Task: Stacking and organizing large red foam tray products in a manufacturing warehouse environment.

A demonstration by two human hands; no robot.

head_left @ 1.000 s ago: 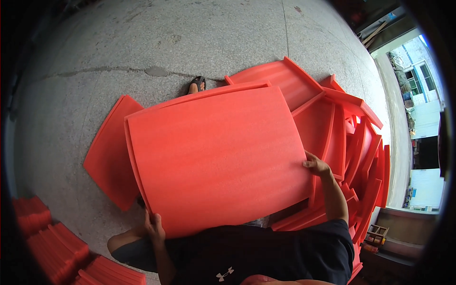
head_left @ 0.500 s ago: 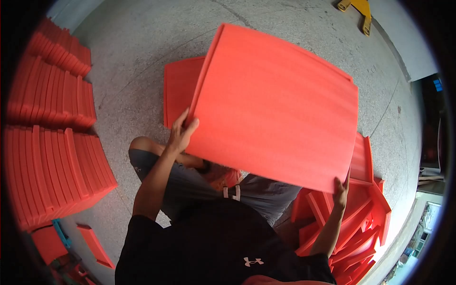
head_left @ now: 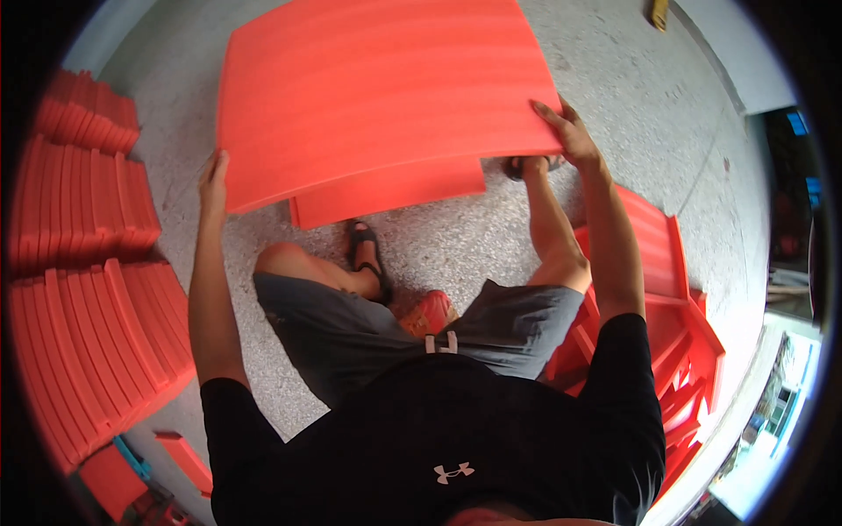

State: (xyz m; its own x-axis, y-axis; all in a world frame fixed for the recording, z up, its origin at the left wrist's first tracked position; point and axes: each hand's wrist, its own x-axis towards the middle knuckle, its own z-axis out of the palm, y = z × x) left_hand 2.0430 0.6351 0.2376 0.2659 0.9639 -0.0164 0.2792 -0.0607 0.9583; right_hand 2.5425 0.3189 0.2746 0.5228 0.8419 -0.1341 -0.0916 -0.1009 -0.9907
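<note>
A large red foam sheet [head_left: 377, 88] spans the space between my two hands in front of my knees. My left hand [head_left: 213, 180] grips its near left corner, with the thumb along the edge. At the near right corner, my right hand [head_left: 566, 131] holds it, thumb on top and the other fingers partly hidden at the edge. Beneath the held sheet another red foam sheet [head_left: 386, 191] lies on the floor, mostly covered from view. Whether the two sheets touch, I cannot tell.
Tall stacks of red foam pieces [head_left: 96, 333] stand along the left. A heap of red foam parts [head_left: 649, 289] lies by my right leg. A narrow red strip [head_left: 186, 460] rests on the floor at lower left. A yellow object [head_left: 659, 14] shows at far right.
Both hands have carried the foam sheet left and away from me, turning it from a tilt to nearly square over the sheet on the floor. My legs are spread wider in view.
</note>
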